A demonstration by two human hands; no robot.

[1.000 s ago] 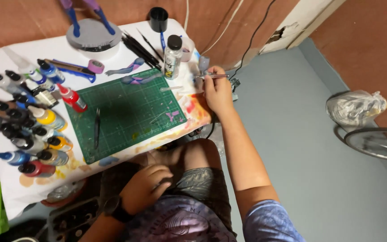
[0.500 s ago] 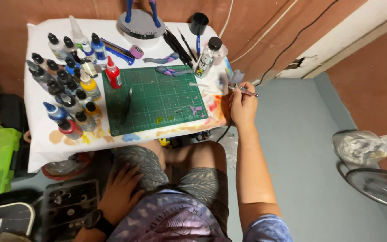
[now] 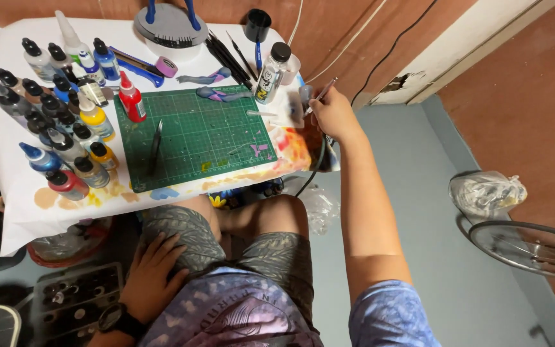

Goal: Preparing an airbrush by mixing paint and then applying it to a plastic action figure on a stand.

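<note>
Well, my right hand (image 3: 334, 114) pinches a thin silver brush (image 3: 321, 96); the purple clay bits (image 3: 225, 94) look painted (left hand (image 3: 155, 276) flat on my knee).

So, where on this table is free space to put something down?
The middle of the green mat is bare, between the dark tool and the purple pieces. The white front strip near the knees is also bare. The left side is crowded with paint bottles, and the back edge with brushes.

Green cutting mat (image 3: 200, 138), paint bottles (image 3: 65, 128), red bottle (image 3: 131, 99), plastic bag (image 3: 486, 193)
</note>
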